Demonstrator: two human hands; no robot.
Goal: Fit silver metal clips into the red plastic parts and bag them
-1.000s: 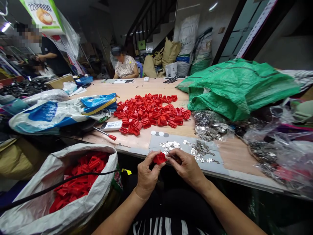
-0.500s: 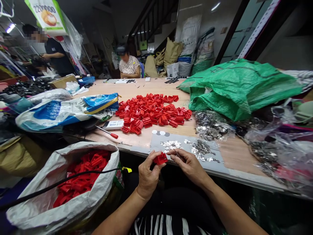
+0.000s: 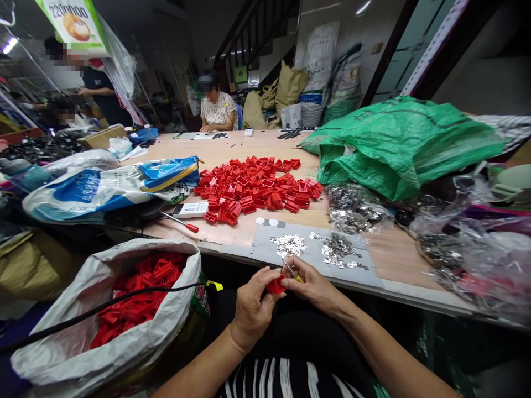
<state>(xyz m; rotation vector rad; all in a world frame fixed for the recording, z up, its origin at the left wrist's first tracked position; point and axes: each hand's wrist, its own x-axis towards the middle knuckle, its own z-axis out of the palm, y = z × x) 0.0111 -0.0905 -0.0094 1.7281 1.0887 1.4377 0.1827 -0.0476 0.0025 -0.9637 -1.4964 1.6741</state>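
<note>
Close to the table's front edge, my left hand [image 3: 254,301] pinches a red plastic piece [image 3: 275,285] between thumb and fingers. My right hand [image 3: 311,284] is closed on a small screwdriver [image 3: 293,272] with a yellow handle; its thin metal shaft points up and to the left. The right fingertips touch or nearly touch the red piece, whose inside I cannot see. Just beyond my hands, bright flat metal pieces [image 3: 287,244] and a darker heap of metal pieces [image 3: 338,246] lie on a grey sheet [image 3: 265,243].
A pile of red plastic pieces [image 3: 257,188] covers the table's middle. More fill a white sack [image 3: 53,354] at lower left. A red-handled tool [image 3: 186,225] lies beside a white box [image 3: 191,210]. Right are a green sack [image 3: 406,143] and bagged metal parts [image 3: 357,210]. A person [image 3: 218,110] sits opposite.
My right hand has tilted so that the screwdriver's shaft and yellow handle now show. The red piece has turned in my left hand, and its open side no longer faces me.
</note>
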